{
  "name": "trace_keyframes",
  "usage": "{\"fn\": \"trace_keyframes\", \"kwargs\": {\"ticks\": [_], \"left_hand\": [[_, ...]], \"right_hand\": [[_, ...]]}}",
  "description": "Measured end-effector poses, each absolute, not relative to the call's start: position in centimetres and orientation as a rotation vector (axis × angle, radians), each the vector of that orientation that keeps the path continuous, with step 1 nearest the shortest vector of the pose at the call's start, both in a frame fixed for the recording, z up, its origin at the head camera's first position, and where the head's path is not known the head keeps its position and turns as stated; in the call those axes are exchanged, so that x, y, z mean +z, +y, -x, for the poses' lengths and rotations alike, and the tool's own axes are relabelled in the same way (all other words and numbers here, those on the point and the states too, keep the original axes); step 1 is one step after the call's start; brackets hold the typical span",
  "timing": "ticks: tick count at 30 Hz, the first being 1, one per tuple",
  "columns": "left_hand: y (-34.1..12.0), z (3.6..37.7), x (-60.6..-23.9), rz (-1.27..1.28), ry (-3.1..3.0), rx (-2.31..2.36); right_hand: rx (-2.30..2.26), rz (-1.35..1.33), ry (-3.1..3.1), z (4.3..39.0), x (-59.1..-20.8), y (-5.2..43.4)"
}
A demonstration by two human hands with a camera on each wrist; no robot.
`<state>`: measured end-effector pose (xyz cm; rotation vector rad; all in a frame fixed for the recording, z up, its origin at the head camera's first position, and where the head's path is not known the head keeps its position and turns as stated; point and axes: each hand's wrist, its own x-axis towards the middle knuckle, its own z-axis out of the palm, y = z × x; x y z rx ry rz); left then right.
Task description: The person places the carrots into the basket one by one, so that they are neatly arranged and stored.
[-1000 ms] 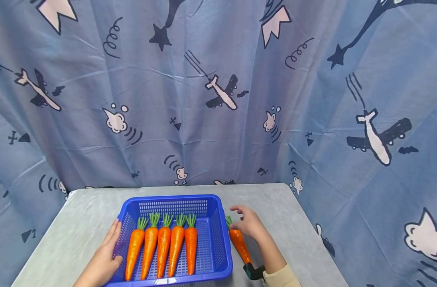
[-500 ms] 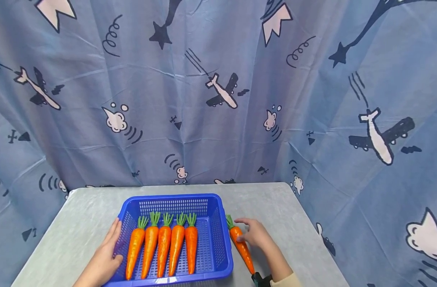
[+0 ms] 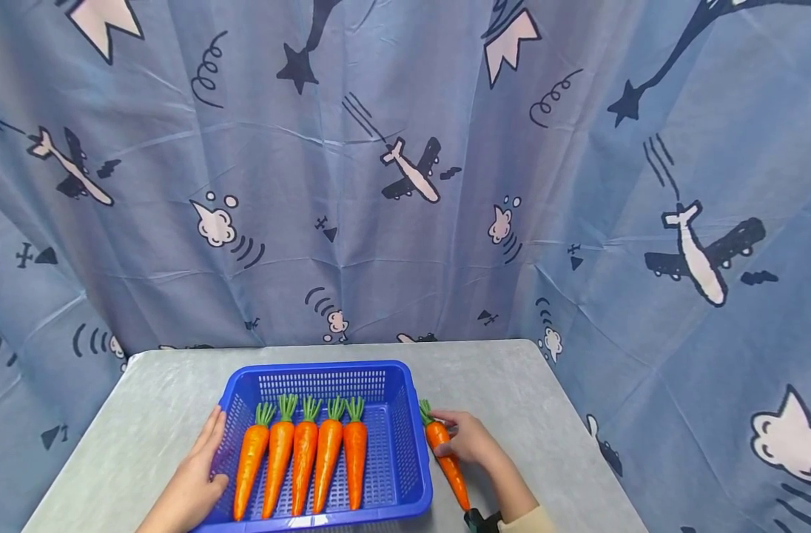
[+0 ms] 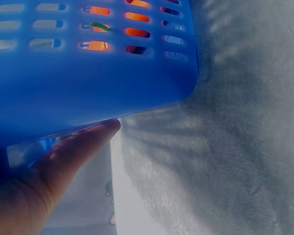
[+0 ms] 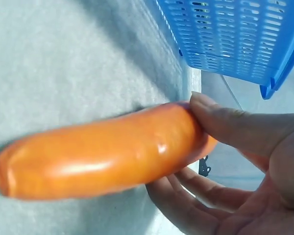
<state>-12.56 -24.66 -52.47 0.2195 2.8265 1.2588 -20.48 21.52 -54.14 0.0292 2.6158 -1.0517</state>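
Note:
A blue plastic basket (image 3: 419, 509) holds a row of several orange carrots (image 3: 303, 455) with green tops. My left hand (image 3: 189, 474) rests against the basket's left side, fingers straight and thumb apart. From the left wrist view, a digit (image 4: 83, 147) touches the basket's lower edge, and orange shows through the slots. Just right of the basket, a single carrot (image 3: 453, 474) lies slanted on the table. My right hand (image 3: 472, 438) pinches that carrot (image 5: 98, 156), thumb on one side and fingers on the other, as the right wrist view shows.
The basket stands on a grey-white table (image 3: 512, 385). Bare tabletop shows behind the basket and to the right of my right arm. A blue patterned curtain (image 3: 352, 185) hangs behind and along the sides. A dark wrist strap (image 3: 482, 520) sits near the lone carrot's tip.
My right hand has come down and toward the near side onto the lone carrot, and its fingers have closed in around it. The left hand and basket have stayed put.

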Motion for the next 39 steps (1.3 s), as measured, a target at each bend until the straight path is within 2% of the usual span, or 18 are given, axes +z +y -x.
{"fn": "trace_keyframes", "kwargs": {"ticks": [14,26,39], "left_hand": [[-24.5,12.5,-52.9,-0.298,2.923,1.239],[-24.6,12.5,-52.9,-0.331,2.953,1.250],[-24.6,12.5,-52.6,-0.243,2.868,1.256]], "right_hand": [[-1.120,0.067,2.619,20.1,-53.9,21.8],[-1.648,-0.070,2.480,20.1,-48.8,21.0],[-1.677,-0.069,2.474,21.3,-46.0,19.1]]}}
